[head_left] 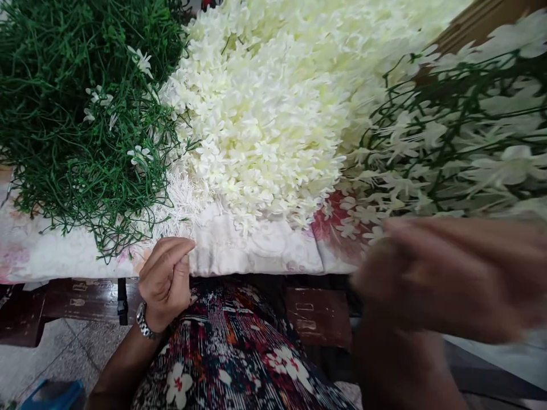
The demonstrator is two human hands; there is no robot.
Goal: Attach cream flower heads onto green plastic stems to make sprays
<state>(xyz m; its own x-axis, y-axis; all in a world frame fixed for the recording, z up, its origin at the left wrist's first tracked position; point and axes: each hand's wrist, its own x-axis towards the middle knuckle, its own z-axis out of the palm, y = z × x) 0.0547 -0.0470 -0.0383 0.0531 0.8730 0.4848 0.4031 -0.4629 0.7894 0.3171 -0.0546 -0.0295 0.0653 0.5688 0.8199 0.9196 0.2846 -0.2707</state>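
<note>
My left hand (166, 279), with a silver watch at the wrist, is closed at the table's front edge. Its thumb meets the curled fingers; anything pinched there is hidden or too small to name. My right hand (448, 279) is raised at the right, close to the camera and smeared by motion, so its grip is unclear. Just beyond it lie green stems with white artificial flowers (427, 148). A large heap of loose white artificial petals (265, 131) fills the middle. Left of that is a pile of bare green plastic stems (81, 114), with thin white stamens (179, 199) between the heaps.
A floral cloth (260, 250) covers the table up to its front edge. Dark wooden boards (318, 319) show below the edge. A brown carton (482, 25) stands at the back right. Something blue (55, 394) lies on the floor at lower left.
</note>
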